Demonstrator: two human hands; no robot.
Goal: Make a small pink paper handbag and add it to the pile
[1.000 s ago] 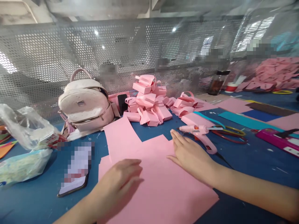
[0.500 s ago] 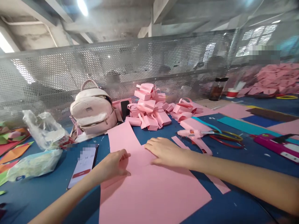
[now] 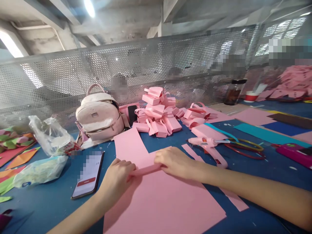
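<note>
My left hand (image 3: 119,177) and my right hand (image 3: 174,162) are both closed on a narrow piece of pink paper (image 3: 147,169), one at each end. The piece looks folded or bent upward between them. Under it lies a large pink sheet (image 3: 161,203) that reaches to the bottom edge of the view. Another pink sheet (image 3: 128,143) sticks out beyond my hands at the far left. Just right of my right hand, a pink glue gun (image 3: 209,144) rests on its side, with a thin pink strip (image 3: 191,152) beside it.
Beyond my hands stand a heap of folded pink paper pieces (image 3: 158,110) and a pale backpack (image 3: 99,115). A phone (image 3: 89,175) and plastic bags (image 3: 41,170) lie left. A magenta tool (image 3: 293,156) lies right. A perforated metal screen (image 3: 143,65) closes the back.
My hands lay with spread fingers on the pink paper; now both have closed on it and hold up a narrow piece between them. The view has shifted slightly.
</note>
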